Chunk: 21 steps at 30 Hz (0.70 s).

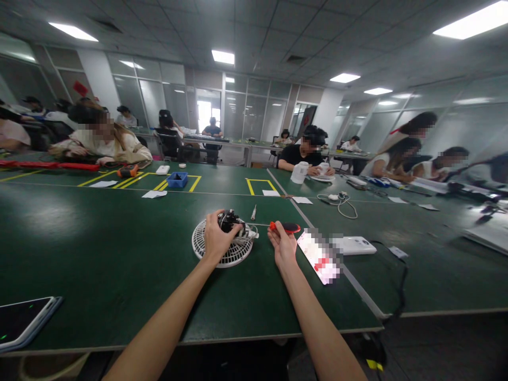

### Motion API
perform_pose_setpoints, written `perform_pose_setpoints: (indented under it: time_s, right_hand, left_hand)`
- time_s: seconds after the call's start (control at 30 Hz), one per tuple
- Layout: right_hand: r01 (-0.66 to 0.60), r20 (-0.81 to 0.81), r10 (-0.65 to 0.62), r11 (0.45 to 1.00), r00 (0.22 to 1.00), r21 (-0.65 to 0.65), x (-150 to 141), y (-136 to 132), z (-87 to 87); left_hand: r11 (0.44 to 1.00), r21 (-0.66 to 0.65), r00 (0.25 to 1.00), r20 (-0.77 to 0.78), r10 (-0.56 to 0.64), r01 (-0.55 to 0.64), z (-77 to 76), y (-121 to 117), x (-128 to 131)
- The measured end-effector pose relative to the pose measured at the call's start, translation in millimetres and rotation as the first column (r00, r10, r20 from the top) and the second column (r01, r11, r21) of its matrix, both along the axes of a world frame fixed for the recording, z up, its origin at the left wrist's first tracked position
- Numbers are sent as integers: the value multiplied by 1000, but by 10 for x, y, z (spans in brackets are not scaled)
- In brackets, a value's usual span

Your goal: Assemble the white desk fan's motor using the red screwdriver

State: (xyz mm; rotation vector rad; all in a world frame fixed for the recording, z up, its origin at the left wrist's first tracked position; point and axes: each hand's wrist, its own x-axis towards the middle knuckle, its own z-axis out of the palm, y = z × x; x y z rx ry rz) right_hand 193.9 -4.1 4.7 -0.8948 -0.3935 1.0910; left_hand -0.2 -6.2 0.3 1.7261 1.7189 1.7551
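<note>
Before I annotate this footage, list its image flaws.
Head view: ceiling lights blow out to white; pale glare on the tabletop, far left. Head view: people at the right edge look stretched and blurred; blocky pixels hide part of the bright screen.

Two bare hands, a left hand [217, 237] and a right hand [283, 242], lead back through narrow wrists to slender forearms [319, 324]. The forearms are bare too, smooth in outline and gradually widening (details as fine as the nails are too small to tell).
</note>
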Motion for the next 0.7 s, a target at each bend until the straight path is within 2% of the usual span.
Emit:
perform_pose_setpoints:
  time_s: [0.17,0.4,0.47,0.53,0.6,0.63,0.7]
  right_hand:
    - [3,-13,-3,1000,1000,-10,2,-19,26]
    - [63,-10,-64,994,998,-94,31,11,45]
    - [67,33,-64,991,997,-112,34,42,29]
    - [54,165,-29,987,986,-150,34,64,3]
    - [45,425,38,982,904,-184,31,64,-33]
    - [49,580,69,981,811,-186,27,56,-55]
    - [58,846,93,988,524,-145,14,28,-100]
  left_hand:
    - [1000,6,1000,-12,-4,4,0,-6,-3]
    - [999,47,999,-52,-7,10,-12,8,-10]
    - [999,43,998,-57,-5,7,-12,7,-13]
    - [999,34,998,-57,-7,9,-7,3,-17]
    - [1000,21,998,-57,-8,9,5,-3,-24]
    - [1000,16,998,-59,-7,8,12,-5,-31]
    - [1000,12,998,-62,-2,2,29,-8,-57]
